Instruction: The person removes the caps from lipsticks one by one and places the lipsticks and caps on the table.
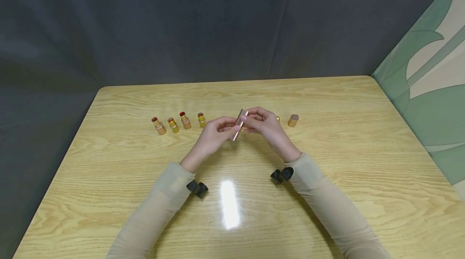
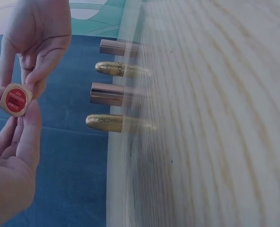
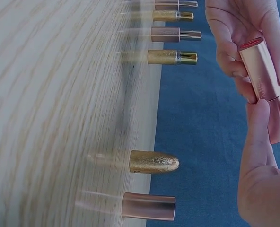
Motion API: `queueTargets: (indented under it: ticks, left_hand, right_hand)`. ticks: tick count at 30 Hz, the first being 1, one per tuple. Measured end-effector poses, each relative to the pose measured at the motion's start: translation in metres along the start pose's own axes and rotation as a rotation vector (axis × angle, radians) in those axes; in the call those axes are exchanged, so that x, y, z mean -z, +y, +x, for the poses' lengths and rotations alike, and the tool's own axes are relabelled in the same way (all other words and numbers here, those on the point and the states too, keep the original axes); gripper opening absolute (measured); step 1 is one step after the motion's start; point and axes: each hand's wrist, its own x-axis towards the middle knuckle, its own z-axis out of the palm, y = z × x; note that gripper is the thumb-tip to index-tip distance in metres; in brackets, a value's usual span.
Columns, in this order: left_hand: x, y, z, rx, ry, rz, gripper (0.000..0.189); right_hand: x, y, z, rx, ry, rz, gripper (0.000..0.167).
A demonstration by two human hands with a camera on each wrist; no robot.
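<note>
Held in the air over the table is a capped rose-gold lipstick [image 1: 239, 126], slanted between both hands. My left hand [image 1: 212, 134] grips the base end, which bears a round red label [image 2: 18, 100] facing the left wrist camera. My right hand [image 1: 269, 126] pinches the cap end with thumb and fingers. A thin seam between cap and base shows on the lipstick [image 3: 262, 71] in the right wrist view. Just beyond the right hand stand a gold bullet-shaped cap [image 3: 154, 161] and a rose-gold cap [image 1: 293, 120]; the head view mostly hides the gold one.
Left of the hands, several uncapped lipsticks stand upright in a row, among them a rose-gold one [image 1: 159, 126] and a gold one [image 1: 201, 120]. More caps, such as another rose-gold cap [image 2: 107, 93], show in the left wrist view. A dark curtain [image 1: 232, 25] hangs behind the wooden table [image 1: 109, 194].
</note>
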Motion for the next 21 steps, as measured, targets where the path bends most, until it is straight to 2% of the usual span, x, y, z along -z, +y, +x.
queueTargets:
  ticks: [10, 14, 21]
  left_hand:
    - [0.001, -0.0007, -0.0006, 0.015, -0.02, -0.02, 0.038]
    - [0.0007, 0.0001, -0.0012, 0.004, -0.038, -0.042, 0.038]
    - [0.0015, 0.0003, -0.0011, -0.015, -0.053, -0.024, 0.04]
  right_hand:
    - [0.0003, 0.0007, -0.0001, 0.01, -0.011, 0.026, 0.021]
    - [0.0025, 0.0021, 0.0005, 0.009, -0.01, 0.043, 0.02]
    - [0.0043, 0.0027, 0.003, 0.003, 0.003, 0.041, 0.022]
